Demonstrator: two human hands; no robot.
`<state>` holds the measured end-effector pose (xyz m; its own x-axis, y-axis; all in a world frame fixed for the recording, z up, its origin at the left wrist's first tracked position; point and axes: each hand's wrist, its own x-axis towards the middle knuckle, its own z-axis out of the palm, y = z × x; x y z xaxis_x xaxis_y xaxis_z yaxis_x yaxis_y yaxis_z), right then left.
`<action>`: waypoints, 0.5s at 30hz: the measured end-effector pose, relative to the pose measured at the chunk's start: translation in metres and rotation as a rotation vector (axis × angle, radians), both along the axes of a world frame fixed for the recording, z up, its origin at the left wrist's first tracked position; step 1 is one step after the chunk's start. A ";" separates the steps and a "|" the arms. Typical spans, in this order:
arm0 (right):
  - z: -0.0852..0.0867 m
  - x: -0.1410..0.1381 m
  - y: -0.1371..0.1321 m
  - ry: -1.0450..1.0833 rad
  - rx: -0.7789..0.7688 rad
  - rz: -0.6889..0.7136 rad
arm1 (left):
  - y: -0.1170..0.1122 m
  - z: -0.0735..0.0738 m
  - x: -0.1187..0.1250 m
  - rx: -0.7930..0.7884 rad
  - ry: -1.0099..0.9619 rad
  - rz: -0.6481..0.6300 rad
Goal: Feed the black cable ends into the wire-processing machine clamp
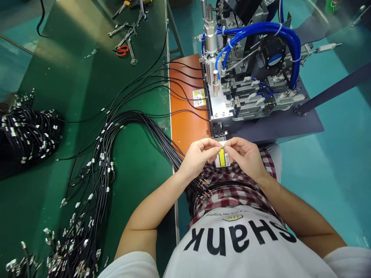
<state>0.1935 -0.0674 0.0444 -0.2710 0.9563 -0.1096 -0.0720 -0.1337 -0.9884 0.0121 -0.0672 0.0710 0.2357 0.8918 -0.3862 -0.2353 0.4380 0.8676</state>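
My left hand (198, 156) and my right hand (246, 154) meet in front of me, both pinched on a small whitish piece (222, 144) held between the fingertips. They hover just before the front of a machine (232, 88) with blue air hoses (261, 31). A bundle of black cables (139, 127) with bare coloured wire ends (204, 189) runs under my left forearm to my lap. A yellow-and-white label (222, 158) shows below my hands.
An orange plate (185, 100) lies left of the machine, crossed by single black cables. The green bench (72, 96) carries wrenches and red-handled pliers (123, 50) at the back, a coiled cable heap (26, 131) at the left, and metal-tipped cable ends (72, 239) near me.
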 end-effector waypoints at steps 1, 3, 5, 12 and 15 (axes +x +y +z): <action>0.000 0.001 0.001 -0.001 -0.004 0.019 | 0.000 0.000 0.000 -0.003 0.002 -0.005; 0.002 0.003 0.003 -0.025 0.002 0.066 | 0.000 0.001 -0.001 -0.011 0.009 -0.028; 0.005 0.006 0.006 -0.098 0.059 0.108 | 0.000 0.001 -0.002 -0.016 0.020 -0.069; 0.010 0.010 0.008 -0.227 0.207 0.118 | -0.001 0.000 -0.002 0.008 0.040 -0.085; 0.005 0.010 0.003 -0.114 0.092 0.089 | -0.002 -0.001 0.001 0.013 0.040 -0.044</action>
